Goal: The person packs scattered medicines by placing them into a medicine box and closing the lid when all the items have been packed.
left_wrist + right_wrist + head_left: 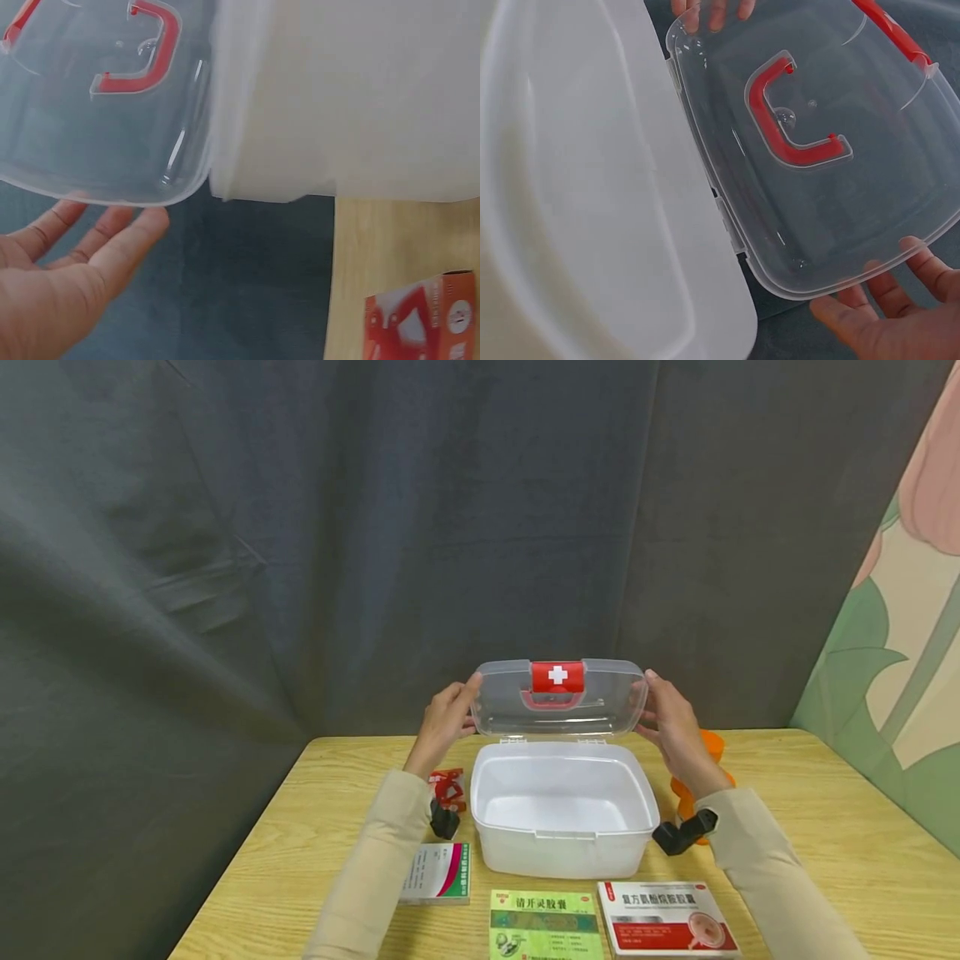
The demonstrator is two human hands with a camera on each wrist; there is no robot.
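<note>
A white first-aid box stands on the table with its hinged transparent lid raised upright at the back. The lid carries a red latch with a white cross and a red handle. My left hand is at the lid's left edge; in the left wrist view its extended fingertips meet the rim. At the right edge, my right hand touches the rim with spread, fairly straight fingers. The box's inside shows bare white plastic.
A green medicine box and a red-and-white medicine box lie in front. Left of the first-aid box are a white-green medicine box and a small red box. Orange items stand partly behind my right wrist. A dark curtain hangs behind.
</note>
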